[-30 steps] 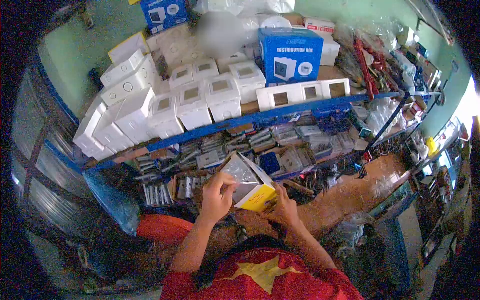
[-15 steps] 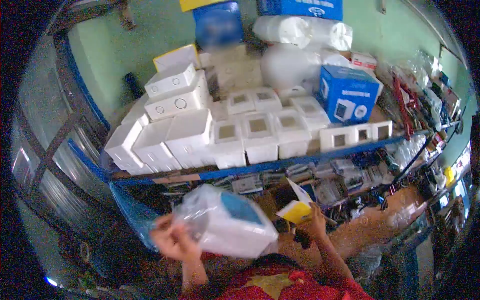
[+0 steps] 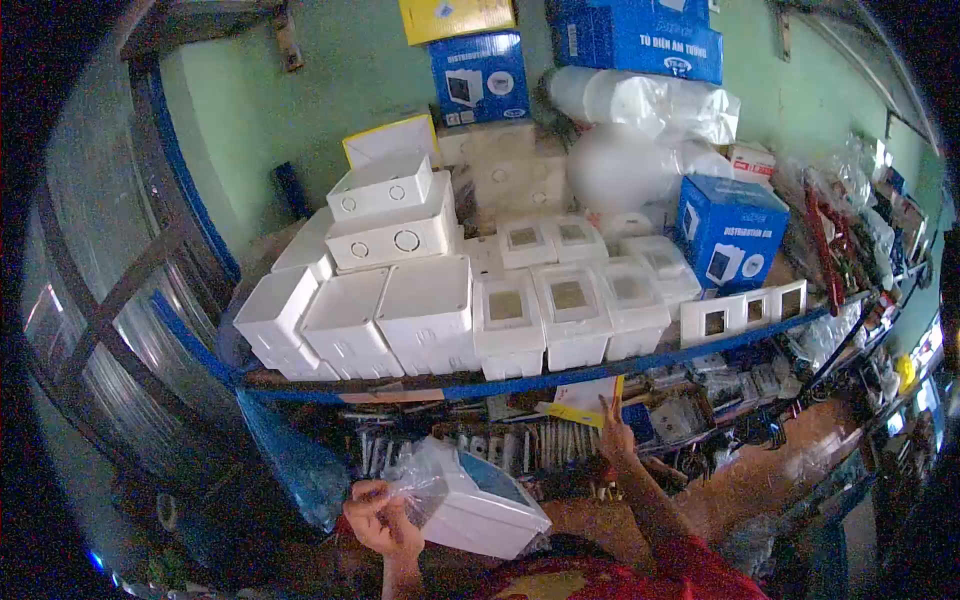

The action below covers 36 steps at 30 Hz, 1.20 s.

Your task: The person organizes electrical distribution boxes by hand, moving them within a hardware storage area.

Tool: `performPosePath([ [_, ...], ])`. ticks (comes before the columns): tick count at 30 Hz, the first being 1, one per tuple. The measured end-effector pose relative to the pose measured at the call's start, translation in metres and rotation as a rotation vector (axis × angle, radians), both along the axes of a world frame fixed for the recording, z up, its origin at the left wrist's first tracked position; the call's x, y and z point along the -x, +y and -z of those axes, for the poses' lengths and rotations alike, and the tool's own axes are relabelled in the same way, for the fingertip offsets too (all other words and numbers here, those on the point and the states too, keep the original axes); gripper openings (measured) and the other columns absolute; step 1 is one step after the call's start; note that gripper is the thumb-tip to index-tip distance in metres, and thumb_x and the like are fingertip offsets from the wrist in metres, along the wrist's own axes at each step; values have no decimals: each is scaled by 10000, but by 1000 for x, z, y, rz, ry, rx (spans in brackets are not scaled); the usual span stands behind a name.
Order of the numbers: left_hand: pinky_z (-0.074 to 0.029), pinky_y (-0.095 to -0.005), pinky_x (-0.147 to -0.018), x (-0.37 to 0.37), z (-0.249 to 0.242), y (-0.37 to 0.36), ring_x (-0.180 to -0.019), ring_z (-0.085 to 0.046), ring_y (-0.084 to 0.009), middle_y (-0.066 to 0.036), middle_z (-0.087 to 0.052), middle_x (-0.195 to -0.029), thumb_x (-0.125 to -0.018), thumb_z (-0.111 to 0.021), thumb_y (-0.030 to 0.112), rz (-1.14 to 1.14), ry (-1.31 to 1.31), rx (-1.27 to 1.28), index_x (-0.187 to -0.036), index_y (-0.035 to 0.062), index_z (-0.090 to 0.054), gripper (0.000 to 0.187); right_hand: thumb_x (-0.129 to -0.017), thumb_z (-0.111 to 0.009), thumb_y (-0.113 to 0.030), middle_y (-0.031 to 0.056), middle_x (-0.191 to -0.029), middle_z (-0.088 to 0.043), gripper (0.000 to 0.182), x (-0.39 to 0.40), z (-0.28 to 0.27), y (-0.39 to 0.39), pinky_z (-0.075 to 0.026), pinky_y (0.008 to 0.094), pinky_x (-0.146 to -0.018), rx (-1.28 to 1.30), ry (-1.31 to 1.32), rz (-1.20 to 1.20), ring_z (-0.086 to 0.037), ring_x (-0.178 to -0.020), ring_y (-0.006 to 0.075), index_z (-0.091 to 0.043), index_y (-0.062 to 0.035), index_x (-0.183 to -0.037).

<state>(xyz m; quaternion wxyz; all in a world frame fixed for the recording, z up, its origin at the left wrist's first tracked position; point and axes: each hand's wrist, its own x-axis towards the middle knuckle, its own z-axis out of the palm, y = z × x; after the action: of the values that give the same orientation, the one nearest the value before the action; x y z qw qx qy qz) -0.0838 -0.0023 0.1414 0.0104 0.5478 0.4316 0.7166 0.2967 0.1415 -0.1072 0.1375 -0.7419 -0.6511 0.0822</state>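
At the lower middle, my left hand [image 3: 385,525] is closed on the bunched end of a clear plastic bag [image 3: 418,478]. Inside the bag is a white electrical enclosure box [image 3: 475,522] with a blue-tinted window, tilted in front of my body. My right hand [image 3: 618,442] reaches forward, fingers closed on a yellow and white folded card [image 3: 583,408]. That card is held upright, overlapping the front edge of the shelf just above it.
The blue-edged shelf [image 3: 420,388] bears white junction boxes [image 3: 425,300], windowed boxes [image 3: 575,310], wall plates [image 3: 712,322] and a blue carton [image 3: 735,230]. Packed small parts [image 3: 500,445] fill the level below. A metal lattice [image 3: 130,270] stands at left.
My right hand has raised the card toward the shelf edge. The bagged box has come lower, still in my left hand. My view has tilted up and swung slightly left.
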Motion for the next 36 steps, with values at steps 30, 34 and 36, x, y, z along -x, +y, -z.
performPosePath([
  [30, -396, -387, -953, -218, -89, -59, -1128, -518, -268, -155, -464, -1280, -712, -795, 268, 986, 214, 403, -1281, 46, -424, 714, -756, -611, -586, 163, -1221, -565, 801, -94, -167, -286, -483, 489, -920, -343, 2102, 262, -579, -1069, 333, -438, -38, -1313],
  [34, -457, -312, -865, -245, -101, -55, -991, -598, -201, -91, -623, -1092, -755, -741, 161, 743, 592, 378, -1076, 32, -597, 376, -726, -691, -500, 152, -1225, -555, 827, -116, -145, -299, -498, 498, -895, -425, 2135, 102, -574, -1076, 328, -388, -36, -1339],
  [36, -475, -311, -784, -251, -101, -57, -877, -629, -205, -98, -653, -942, -780, -714, 128, 710, 601, 365, -978, 22, -628, 241, -704, -735, -397, 146, -1186, -573, 778, -120, -134, -302, -527, 472, -851, -467, 2201, 72, -605, -1021, 305, -405, -35, -1309],
])
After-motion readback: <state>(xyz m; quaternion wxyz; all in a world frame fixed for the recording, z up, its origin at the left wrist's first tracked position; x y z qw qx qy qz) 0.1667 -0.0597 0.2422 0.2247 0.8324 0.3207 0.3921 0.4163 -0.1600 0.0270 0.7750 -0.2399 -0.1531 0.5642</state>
